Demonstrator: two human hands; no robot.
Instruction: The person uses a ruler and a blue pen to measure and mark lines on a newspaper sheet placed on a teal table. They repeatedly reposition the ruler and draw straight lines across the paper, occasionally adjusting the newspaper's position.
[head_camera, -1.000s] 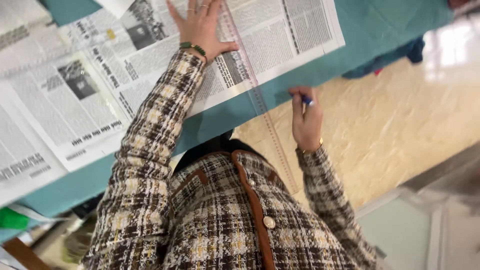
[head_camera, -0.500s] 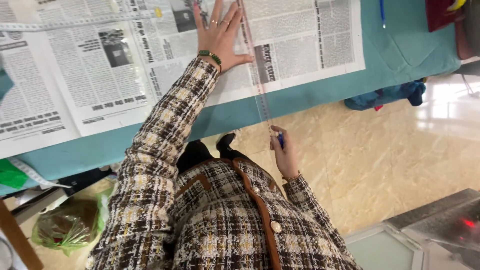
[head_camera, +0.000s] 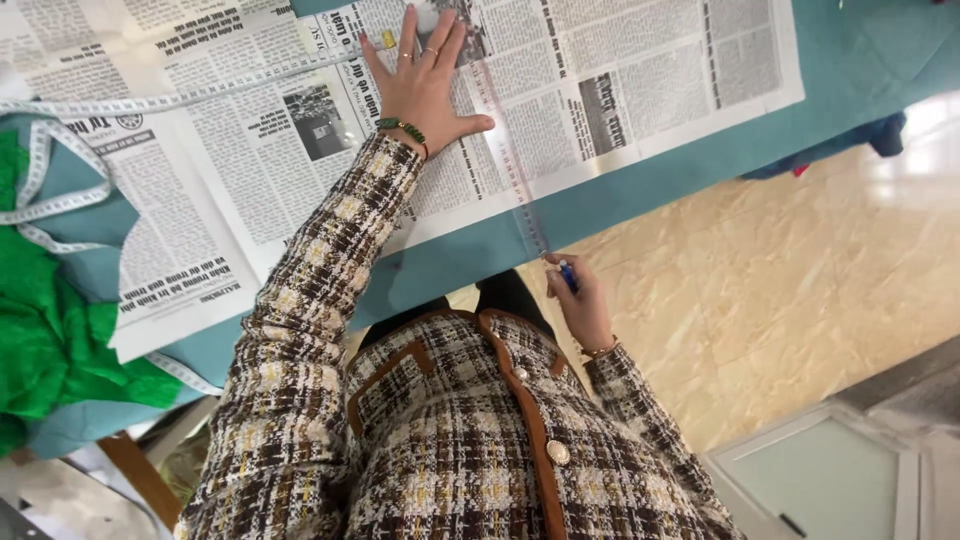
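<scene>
here, your left hand (head_camera: 420, 85), fingers spread, pins the long clear plastic ruler (head_camera: 510, 165) on printed newspaper sheets (head_camera: 600, 80).
your right hand (head_camera: 578, 300), fingers closed around a blue pen (head_camera: 567, 276), waits at the ruler's near end; ease the pressure and it may skew.

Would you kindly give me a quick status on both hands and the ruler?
Left hand flat on newspaper, beside clear ruler. Right hand holds blue pen at ruler's near end. Measuring tape lies off left, nothing obstructing.

My sleeve (head_camera: 330, 290) is brown, cream and yellow plaid tweed. The newspaper (head_camera: 600, 90) is black print on white, over a teal surface (head_camera: 860, 70). Bright green cloth (head_camera: 50, 350) sits at left; the pen (head_camera: 568, 275) is blue.
</scene>
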